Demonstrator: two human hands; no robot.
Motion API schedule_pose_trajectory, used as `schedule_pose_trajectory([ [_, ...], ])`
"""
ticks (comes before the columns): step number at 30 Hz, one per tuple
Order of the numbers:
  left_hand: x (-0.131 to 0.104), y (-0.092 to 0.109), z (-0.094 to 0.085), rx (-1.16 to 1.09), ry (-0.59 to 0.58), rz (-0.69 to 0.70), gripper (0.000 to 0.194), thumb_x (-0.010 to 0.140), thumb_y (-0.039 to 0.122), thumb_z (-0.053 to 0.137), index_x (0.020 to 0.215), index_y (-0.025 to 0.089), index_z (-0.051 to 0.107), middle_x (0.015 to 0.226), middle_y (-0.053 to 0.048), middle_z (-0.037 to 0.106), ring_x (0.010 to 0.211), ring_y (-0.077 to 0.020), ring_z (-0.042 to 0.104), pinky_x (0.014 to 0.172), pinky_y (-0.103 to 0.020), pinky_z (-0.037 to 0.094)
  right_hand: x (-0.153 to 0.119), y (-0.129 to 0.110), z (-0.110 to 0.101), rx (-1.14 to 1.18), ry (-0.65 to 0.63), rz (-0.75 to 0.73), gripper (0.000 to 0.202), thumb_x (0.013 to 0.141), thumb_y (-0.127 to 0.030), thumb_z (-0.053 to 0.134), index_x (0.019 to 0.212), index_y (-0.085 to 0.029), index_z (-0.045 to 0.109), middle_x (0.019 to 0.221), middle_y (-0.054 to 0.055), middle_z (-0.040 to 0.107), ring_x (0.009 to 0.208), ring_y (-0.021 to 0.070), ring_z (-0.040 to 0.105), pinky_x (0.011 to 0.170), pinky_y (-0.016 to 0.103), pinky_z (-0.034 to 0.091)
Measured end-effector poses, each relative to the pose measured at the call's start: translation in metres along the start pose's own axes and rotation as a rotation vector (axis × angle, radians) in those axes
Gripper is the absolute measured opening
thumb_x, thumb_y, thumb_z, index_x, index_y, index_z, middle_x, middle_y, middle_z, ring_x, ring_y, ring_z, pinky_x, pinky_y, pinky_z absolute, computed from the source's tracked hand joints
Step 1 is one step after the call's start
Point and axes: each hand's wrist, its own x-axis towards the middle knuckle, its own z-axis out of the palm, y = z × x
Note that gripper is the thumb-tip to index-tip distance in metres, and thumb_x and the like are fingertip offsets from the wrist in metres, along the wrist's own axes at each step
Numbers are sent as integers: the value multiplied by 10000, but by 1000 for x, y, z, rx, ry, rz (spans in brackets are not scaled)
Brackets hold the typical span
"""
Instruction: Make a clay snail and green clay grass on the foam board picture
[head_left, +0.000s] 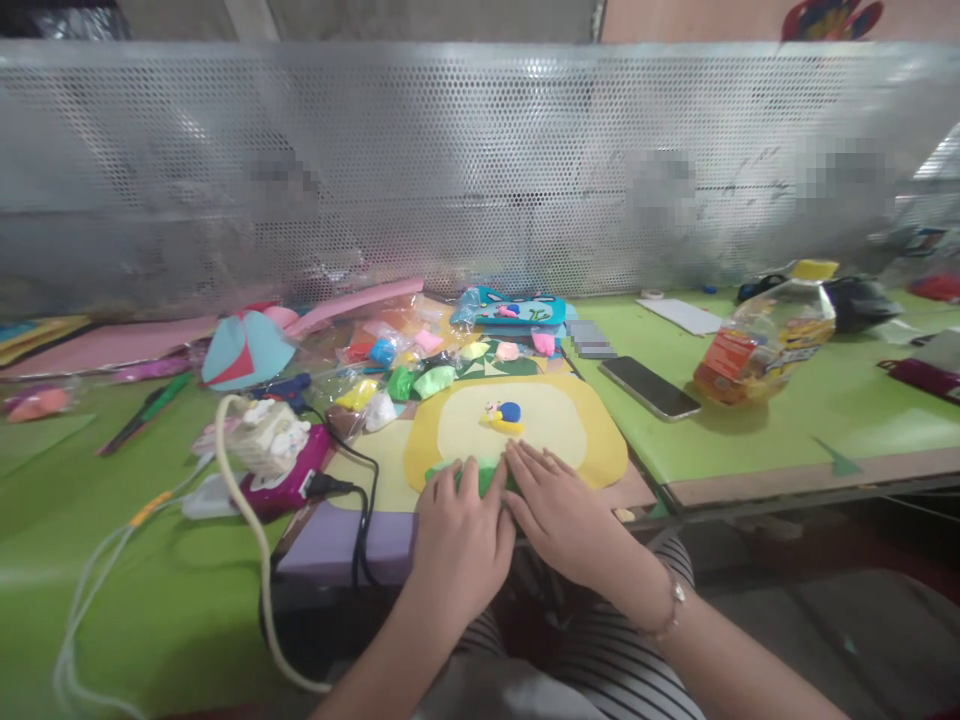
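My left hand (465, 520) lies flat with its fingers spread on a green piece (482, 476) at the near edge of a yellow rounded sheet (606, 432). Beside it, my right hand (551, 505) rests with fingers stretched out, its fingertips near the green piece's right end and close to my left index finger. Part of the green piece is hidden under my fingers. Just beyond the hands, on the sheet's pale centre, sits a small clay figure (506, 414) in blue and yellow with a light head.
Bagged coloured clay (401, 382) lies behind the sheet. A power strip (289, 480) with cables stands at the left. On the right are a phone (649, 388) and a tilted bottle (769, 340). A perforated metal screen (480, 170) closes off the back.
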Motion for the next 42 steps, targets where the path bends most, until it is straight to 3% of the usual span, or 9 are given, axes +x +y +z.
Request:
schedule_pose_trajectory([
  [14, 2, 4, 0, 8, 2, -34, 443, 882, 265, 397, 1311, 222, 500, 1197, -125, 565, 1077, -305, 506, 902, -486, 427, -24, 4, -7, -86, -13, 79, 504, 972, -296, 319, 1385, -16, 395, 1398, 175, 462, 1302, 277, 418, 1077, 460, 366],
  [19, -2, 2, 9, -18, 90, -21, 469, 885, 264, 400, 1325, 119, 469, 1225, -152, 576, 1115, -299, 519, 960, -480, 420, -20, 4, -4, -76, 51, 125, 505, 967, -270, 321, 1379, 15, 386, 1403, 210, 444, 1319, 292, 390, 1062, 455, 384],
  [23, -6, 0, 15, -31, 164, 3, 404, 884, 265, 424, 1252, 148, 541, 1270, -153, 561, 1188, -306, 495, 1003, -497, 394, -19, 5, -4, -27, 75, 20, 449, 963, -239, 335, 1379, -100, 428, 1477, 130, 362, 1368, 249, 316, 1090, 459, 348],
  [26, -6, 0, 14, -57, 169, 33, 348, 891, 271, 428, 1189, 202, 594, 1307, -115, 548, 1230, -298, 470, 1031, -509, 368, -19, 3, -4, -3, 43, -12, 424, 971, -261, 332, 1352, -142, 473, 1450, 94, 415, 1363, 235, 328, 1088, 462, 352],
  [31, -3, -1, 10, -110, 128, 73, 348, 902, 238, 399, 1182, 175, 597, 1219, -86, 618, 1158, -260, 531, 1004, -479, 403, -19, 0, -3, -31, 29, 22, 435, 974, -233, 312, 1376, -131, 444, 1429, 83, 447, 1352, 251, 343, 1069, 455, 372],
  [42, -3, -2, 12, -137, 113, 98, 368, 911, 218, 367, 1198, 139, 585, 1243, -94, 609, 1149, -257, 539, 985, -447, 419, -17, -8, -2, -144, 25, 76, 440, 967, -219, 312, 1328, -43, 491, 1388, 129, 491, 1293, 310, 399, 1047, 459, 375],
])
